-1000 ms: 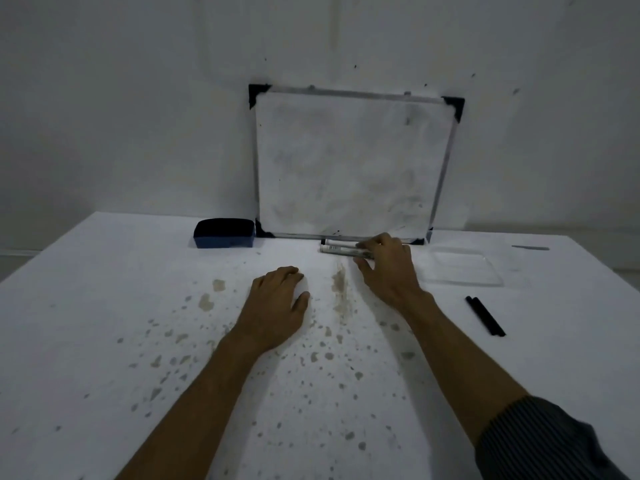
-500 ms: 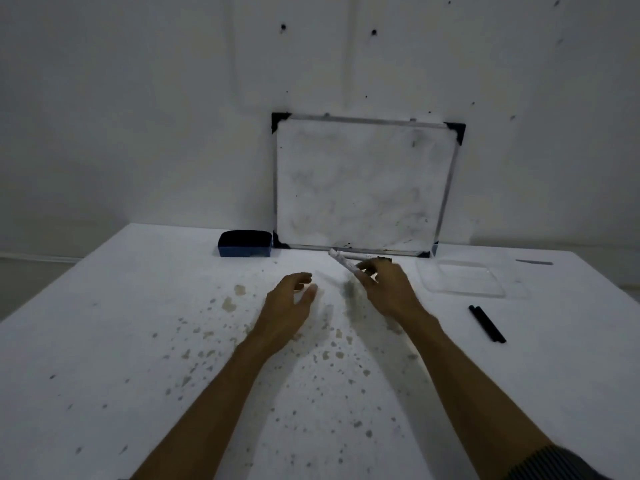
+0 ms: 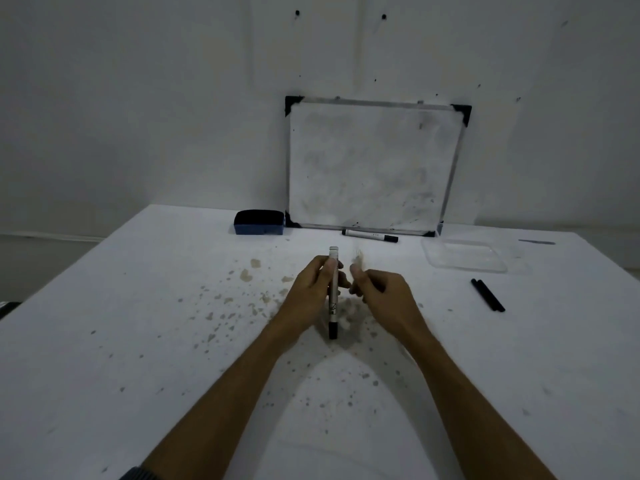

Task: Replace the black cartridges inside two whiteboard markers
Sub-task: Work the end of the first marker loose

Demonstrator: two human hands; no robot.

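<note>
A: What was over on the left?

B: A blue eraser point(image 3: 259, 222) sat on the white surface point(image 3: 104, 323), just beside the whiteboard point(image 3: 372, 164).

A: And in the middle?

B: The left hand point(image 3: 313, 289) was wrapped around a marker point(image 3: 333, 292), holding it by its white middle. The black cap pointed toward the person.

A: How would it feel?

B: Light, hard and smooth, I think. It could slip, so the middle looked like a good place to hold while an end got pulled.

A: And the right hand point(image 3: 381, 292)?

B: It was curled up just beside the marker. I could not tell if it held anything.

A: Further right?

B: A second marker point(image 3: 370, 235) lay by the whiteboard. Then a clear tray point(image 3: 465, 254), and two black cartridges point(image 3: 487, 294) lying side by side.
</note>
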